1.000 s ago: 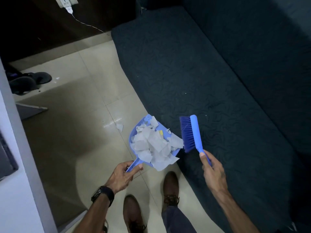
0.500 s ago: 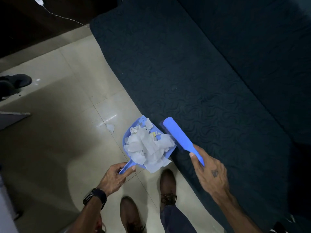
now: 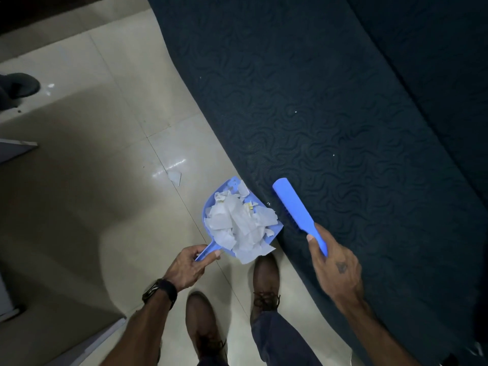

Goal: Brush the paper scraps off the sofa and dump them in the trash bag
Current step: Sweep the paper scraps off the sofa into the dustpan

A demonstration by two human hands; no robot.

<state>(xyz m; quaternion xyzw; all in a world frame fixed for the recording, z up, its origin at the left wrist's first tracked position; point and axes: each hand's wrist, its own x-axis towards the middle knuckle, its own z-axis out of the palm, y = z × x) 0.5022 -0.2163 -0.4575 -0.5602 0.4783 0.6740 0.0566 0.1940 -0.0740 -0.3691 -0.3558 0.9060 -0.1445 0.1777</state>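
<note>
Pale tiled floor (image 3: 111, 212) on the left, dark patterned sofa (image 3: 330, 114) filling the right. You stand at the sofa's front edge, brown shoes (image 3: 265, 283) on the tiles.

Your left hand (image 3: 188, 268) is closed around the handle of a blue dustpan (image 3: 210, 207), held over the floor just beside the sofa edge. Paper scraps (image 3: 237, 225) are heaped in the pan; one piece hangs over its near lip. Dark watch (image 3: 159, 293) on that wrist.

Your right hand (image 3: 334, 262) grips the handle of a blue brush (image 3: 295, 210), its back facing up, over the seat near the edge.

One loose scrap (image 3: 174, 177) lies on the tiles beyond the pan. Two or three white specks (image 3: 295, 112) sit on the seat cushion. No trash bag in view.
</note>
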